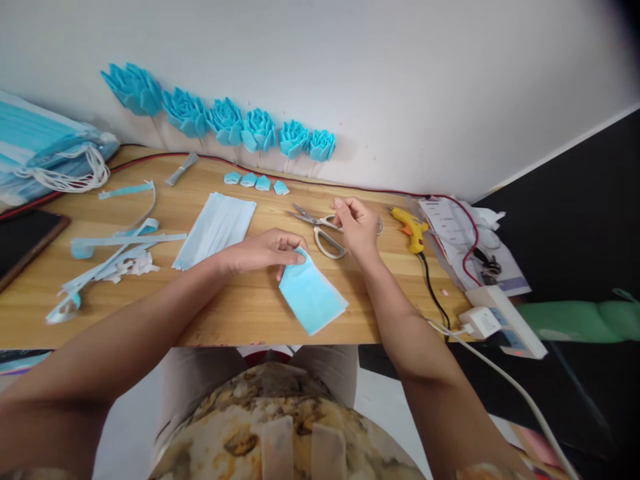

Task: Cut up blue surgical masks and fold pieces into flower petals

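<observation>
My left hand (283, 253) pinches the top corner of a folded light-blue piece of mask fabric (313, 297), thumb on top. The piece hangs over the table near its front edge. My right hand (357, 223) is raised with its fingers curled together; whether anything is between the fingertips I cannot make out. Behind and below it lie scissors (330, 245) with pale handles, blades pointing left, one handle partly hidden by the hand. A flattened pleated face mask (217, 230) lies left of my left hand. Several small folded blue pieces (263, 182) sit in a row farther back.
Several blue fabric flowers (225, 121) on thin stems lean along the wall. Cut strips (120, 257), a mask stack (45, 143) and a dark phone-like device (27, 243) are left. At right are a yellow glue gun (413, 228), papers (453, 230) and a power strip (507, 323).
</observation>
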The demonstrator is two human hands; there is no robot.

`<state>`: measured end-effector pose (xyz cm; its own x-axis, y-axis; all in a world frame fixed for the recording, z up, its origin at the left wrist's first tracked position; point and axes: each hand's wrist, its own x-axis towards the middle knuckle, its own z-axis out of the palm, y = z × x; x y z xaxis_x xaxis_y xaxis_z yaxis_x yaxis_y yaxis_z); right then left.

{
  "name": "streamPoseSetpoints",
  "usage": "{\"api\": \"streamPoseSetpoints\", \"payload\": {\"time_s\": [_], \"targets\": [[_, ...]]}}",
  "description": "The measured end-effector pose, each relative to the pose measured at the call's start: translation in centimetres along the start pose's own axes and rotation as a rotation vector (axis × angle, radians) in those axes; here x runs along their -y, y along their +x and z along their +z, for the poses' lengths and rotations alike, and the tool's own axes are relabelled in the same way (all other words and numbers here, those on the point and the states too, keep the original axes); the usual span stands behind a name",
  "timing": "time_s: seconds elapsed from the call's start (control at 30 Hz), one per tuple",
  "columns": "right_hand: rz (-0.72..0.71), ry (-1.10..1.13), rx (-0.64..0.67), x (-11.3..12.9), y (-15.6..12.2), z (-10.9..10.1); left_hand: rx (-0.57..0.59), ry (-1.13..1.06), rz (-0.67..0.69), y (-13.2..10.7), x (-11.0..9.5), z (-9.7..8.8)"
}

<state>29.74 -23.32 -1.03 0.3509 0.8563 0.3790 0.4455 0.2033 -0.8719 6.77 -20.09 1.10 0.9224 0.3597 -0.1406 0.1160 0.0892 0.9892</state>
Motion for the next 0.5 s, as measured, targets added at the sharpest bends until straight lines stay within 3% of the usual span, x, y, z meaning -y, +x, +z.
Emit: {"api": "streamPoseSetpoints", "payload": {"time_s": [0.13, 0.37, 0.5], "targets": [[-0.002, -0.166, 0.051, -0.7, 0.3, -0.3, 0.064, 0.05, -0.016, 0.0, 0.1, -0.4], [-0.03, -0.501, 0.26, -1.4, 0.5, -0.2, 0.119, 0.074, -0.044, -0.1, 0.4, -0.3], [-0.051, -0.56, 0.253, -1.7, 0.6, -0.1, 0.089, 0.072, -0.053, -0.2, 0.1, -0.2]]}}
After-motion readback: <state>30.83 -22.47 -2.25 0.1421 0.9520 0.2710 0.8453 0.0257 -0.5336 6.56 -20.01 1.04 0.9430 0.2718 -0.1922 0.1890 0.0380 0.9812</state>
